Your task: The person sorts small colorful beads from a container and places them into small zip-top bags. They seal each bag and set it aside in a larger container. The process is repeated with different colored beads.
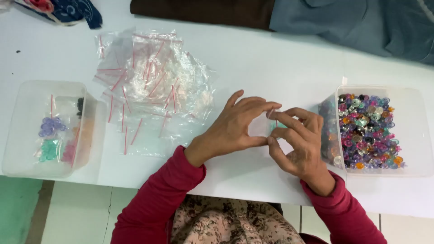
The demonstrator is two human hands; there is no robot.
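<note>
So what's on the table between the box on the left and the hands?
In the head view, a pile of small clear zip bags with red strips lies between the left box and the left hand.

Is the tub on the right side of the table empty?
No, the clear tub at the right is heaped with small multicoloured pieces, just beside the right hand.

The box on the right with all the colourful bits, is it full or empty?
Partly full. The clear box has no lid on, and a heap of mixed-colour pieces fills its left half; the right half shows bare bottom.
</note>
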